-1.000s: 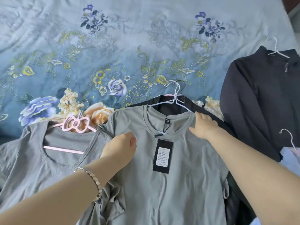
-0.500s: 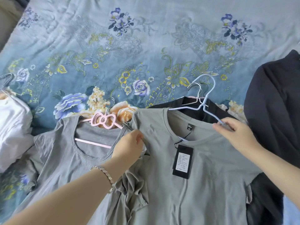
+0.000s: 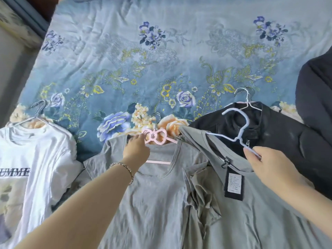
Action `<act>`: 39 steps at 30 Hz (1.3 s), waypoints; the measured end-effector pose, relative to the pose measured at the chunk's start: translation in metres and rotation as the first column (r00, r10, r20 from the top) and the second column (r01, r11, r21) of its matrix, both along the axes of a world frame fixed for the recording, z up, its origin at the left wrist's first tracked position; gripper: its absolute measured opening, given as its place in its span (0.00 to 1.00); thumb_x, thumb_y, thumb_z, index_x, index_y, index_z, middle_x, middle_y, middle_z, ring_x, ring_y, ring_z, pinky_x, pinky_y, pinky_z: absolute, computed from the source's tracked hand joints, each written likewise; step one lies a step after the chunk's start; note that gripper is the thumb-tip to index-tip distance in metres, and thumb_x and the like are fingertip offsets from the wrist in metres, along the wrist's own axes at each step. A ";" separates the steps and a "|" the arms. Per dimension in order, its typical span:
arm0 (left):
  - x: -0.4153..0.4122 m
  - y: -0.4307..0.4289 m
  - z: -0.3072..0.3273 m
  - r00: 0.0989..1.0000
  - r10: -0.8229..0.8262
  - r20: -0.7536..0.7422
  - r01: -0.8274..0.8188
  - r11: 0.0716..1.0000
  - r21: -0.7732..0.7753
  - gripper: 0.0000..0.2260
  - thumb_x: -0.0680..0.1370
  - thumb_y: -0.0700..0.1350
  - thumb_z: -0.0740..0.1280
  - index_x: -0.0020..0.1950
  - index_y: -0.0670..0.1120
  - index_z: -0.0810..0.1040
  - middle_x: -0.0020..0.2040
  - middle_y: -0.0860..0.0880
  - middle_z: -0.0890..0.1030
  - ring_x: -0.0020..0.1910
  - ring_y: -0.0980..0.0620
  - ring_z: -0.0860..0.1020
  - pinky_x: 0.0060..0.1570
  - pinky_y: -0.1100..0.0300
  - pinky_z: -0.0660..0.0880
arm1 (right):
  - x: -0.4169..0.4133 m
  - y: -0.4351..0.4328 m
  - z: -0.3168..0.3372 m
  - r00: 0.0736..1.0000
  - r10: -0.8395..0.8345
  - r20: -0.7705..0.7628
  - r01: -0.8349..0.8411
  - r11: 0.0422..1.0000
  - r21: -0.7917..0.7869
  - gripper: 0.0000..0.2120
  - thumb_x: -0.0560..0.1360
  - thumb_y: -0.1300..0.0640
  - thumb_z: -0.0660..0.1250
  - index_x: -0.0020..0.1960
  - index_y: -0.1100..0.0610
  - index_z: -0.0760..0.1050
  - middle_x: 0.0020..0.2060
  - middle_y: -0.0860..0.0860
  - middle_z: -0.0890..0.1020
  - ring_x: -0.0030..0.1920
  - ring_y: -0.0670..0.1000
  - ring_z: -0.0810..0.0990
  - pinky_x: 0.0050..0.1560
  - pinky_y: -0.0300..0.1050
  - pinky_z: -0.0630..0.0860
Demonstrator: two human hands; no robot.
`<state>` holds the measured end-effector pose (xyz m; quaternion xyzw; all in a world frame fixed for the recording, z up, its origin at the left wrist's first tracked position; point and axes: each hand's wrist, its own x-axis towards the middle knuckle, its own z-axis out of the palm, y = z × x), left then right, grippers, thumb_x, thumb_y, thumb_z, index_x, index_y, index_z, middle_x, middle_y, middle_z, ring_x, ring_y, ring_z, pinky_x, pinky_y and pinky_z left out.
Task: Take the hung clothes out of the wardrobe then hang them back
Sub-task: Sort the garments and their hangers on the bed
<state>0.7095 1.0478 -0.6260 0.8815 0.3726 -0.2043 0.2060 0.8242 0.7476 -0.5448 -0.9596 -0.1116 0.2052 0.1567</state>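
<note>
Several garments on hangers lie on a floral blue bedspread (image 3: 161,60). My right hand (image 3: 269,166) grips the arm of a white hanger (image 3: 240,130) that carries a grey T-shirt with a black tag (image 3: 260,203), lifted at its collar. My left hand (image 3: 137,150), with a bracelet on the wrist, reaches to the pink bow hanger (image 3: 155,139) of a second grey top (image 3: 152,194); its fingertips touch the bow's left end. Under the lifted shirt lies a black jacket (image 3: 280,133) on a metal hanger.
A white printed T-shirt (image 3: 30,168) on a metal hanger lies at the left. A dark garment (image 3: 316,97) lies at the right edge. The far half of the bed holds only the bedspread. A wall and frame show at top left.
My left hand let go of the tagged shirt's shoulder and moved up to the pink bow hanger. My right hand has lifted the white hanger higher. The view turned left, showing the white T-shirt.
</note>
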 end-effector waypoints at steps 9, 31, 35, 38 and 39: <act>0.009 0.045 -0.074 0.976 -0.111 -0.187 0.124 0.990 0.063 0.18 0.78 0.39 0.58 0.68 0.42 0.63 0.66 0.41 0.70 0.66 0.43 0.68 0.63 0.51 0.64 | -0.044 0.008 -0.023 0.974 -0.220 0.051 0.223 0.973 -0.062 0.23 0.78 0.53 0.59 0.27 0.59 0.58 0.19 0.53 0.65 0.25 0.55 0.64 0.27 0.45 0.59; -0.102 0.030 0.097 0.826 -0.428 0.367 0.303 0.886 0.350 0.05 0.64 0.44 0.65 0.34 0.45 0.79 0.29 0.48 0.79 0.31 0.45 0.80 0.35 0.57 0.74 | -0.083 -0.050 0.073 0.936 -0.258 0.238 0.260 0.965 0.023 0.22 0.80 0.51 0.55 0.30 0.59 0.57 0.26 0.55 0.69 0.29 0.57 0.65 0.31 0.45 0.62; -0.146 0.000 0.165 0.841 -0.413 0.349 0.214 0.847 0.487 0.12 0.65 0.50 0.57 0.33 0.45 0.75 0.31 0.49 0.78 0.34 0.44 0.79 0.43 0.53 0.68 | -0.103 -0.087 0.124 0.926 -0.197 0.321 0.186 0.980 0.067 0.22 0.80 0.52 0.55 0.30 0.60 0.59 0.26 0.54 0.70 0.31 0.60 0.67 0.31 0.47 0.62; -0.183 -0.028 0.217 0.877 -0.344 0.335 0.135 0.846 0.516 0.09 0.64 0.49 0.61 0.34 0.44 0.75 0.32 0.47 0.79 0.34 0.43 0.80 0.39 0.52 0.73 | -0.117 -0.111 0.170 0.908 -0.173 0.382 0.143 0.984 0.105 0.22 0.80 0.53 0.56 0.30 0.61 0.61 0.25 0.53 0.69 0.33 0.61 0.68 0.34 0.48 0.64; -0.194 -0.036 0.232 0.886 -0.327 0.329 0.120 0.847 0.518 0.09 0.63 0.49 0.62 0.35 0.44 0.76 0.32 0.47 0.79 0.33 0.43 0.81 0.37 0.52 0.73 | -0.122 -0.117 0.187 0.891 -0.155 0.426 0.113 0.986 0.124 0.23 0.80 0.53 0.56 0.29 0.59 0.59 0.25 0.53 0.69 0.33 0.60 0.67 0.34 0.47 0.63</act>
